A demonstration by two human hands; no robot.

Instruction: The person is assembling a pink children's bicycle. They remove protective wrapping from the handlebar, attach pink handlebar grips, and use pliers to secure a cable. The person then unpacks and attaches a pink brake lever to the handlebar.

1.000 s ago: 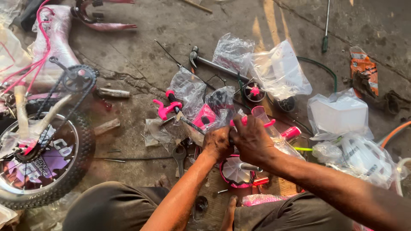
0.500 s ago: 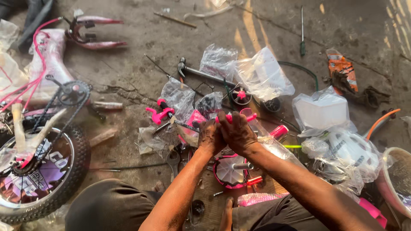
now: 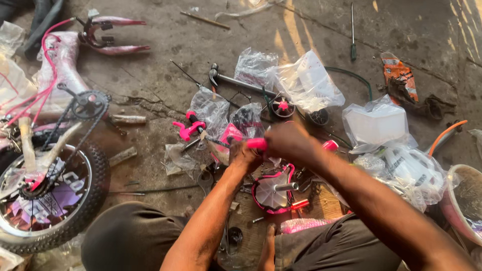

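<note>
My left hand (image 3: 243,156) and my right hand (image 3: 291,143) meet over a heap of small bicycle parts on the ground. Both grip a pink handlebar grip (image 3: 256,144) that sticks out between them; its other end (image 3: 330,145) shows past my right wrist. Below my hands lies a small pink-rimmed training wheel (image 3: 273,189) with a metal axle. A pink plastic bracket (image 3: 186,128) rests to the left of my hands.
A pink child's bicycle frame (image 3: 60,65) with chain and a black-tyred wheel (image 3: 50,195) lies at left. Clear plastic bags (image 3: 306,83) of parts, a hammer (image 3: 236,80), a screwdriver (image 3: 352,35) and a pink fork (image 3: 113,35) lie around. A basin (image 3: 464,200) sits at right.
My hands have shifted slightly and turned on the pink grip, which now shows more to the left of my right hand. The view has moved a little.
</note>
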